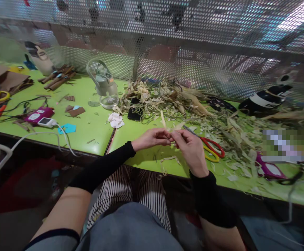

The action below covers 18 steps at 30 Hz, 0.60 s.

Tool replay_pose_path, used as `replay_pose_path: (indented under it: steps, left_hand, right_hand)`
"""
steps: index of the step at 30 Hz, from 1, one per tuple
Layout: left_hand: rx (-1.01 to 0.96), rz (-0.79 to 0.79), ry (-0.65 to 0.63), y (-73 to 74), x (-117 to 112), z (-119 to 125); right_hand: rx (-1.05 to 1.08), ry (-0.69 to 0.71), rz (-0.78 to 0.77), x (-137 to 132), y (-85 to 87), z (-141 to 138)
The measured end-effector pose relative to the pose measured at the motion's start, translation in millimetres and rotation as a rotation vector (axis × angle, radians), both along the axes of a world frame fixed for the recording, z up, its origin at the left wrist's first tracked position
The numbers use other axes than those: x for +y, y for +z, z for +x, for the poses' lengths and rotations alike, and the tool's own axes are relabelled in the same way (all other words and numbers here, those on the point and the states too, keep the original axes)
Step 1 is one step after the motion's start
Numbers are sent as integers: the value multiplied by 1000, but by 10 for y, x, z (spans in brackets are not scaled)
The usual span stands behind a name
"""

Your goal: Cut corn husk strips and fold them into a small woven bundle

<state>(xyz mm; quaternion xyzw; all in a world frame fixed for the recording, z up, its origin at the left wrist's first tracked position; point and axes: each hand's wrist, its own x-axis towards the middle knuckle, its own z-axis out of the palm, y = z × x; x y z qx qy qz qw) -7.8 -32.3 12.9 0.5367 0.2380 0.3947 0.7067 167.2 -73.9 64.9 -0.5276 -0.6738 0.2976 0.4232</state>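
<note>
Pinching a pale husk strip [167, 126] between them, both hands [171, 139] hold it pointing up and away

The table [89, 125] top is smooth, glossy green. Dry, papery husks [167, 101] lie matt and rough on it, beside scissors [209, 146] with shiny plastic handles. The screen [194, 45] behind is perforated metal.
</note>
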Motion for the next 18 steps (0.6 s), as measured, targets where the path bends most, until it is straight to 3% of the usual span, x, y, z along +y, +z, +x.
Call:
replay_pose_path:
  steps: [4,7,10,15,18]
  left_hand:
    - [15,-6,49,10,5,-25]
    - [12,-19,104,8,13,-39]
    - [13,-17,126,-20,26,-22]
    - [82,53,134,-43,23,20]
    - [136,138,176,-29,-15,30]
  right_hand:
    - [119,29,-74,63,-60,30]
    - [120,-41,-89,77,-144,77]
    - [-22,-100,-53,104,-215,117]
    - [-297,-87,198,182,-269,165]
    - [-266,-62,140,204,-283,196]
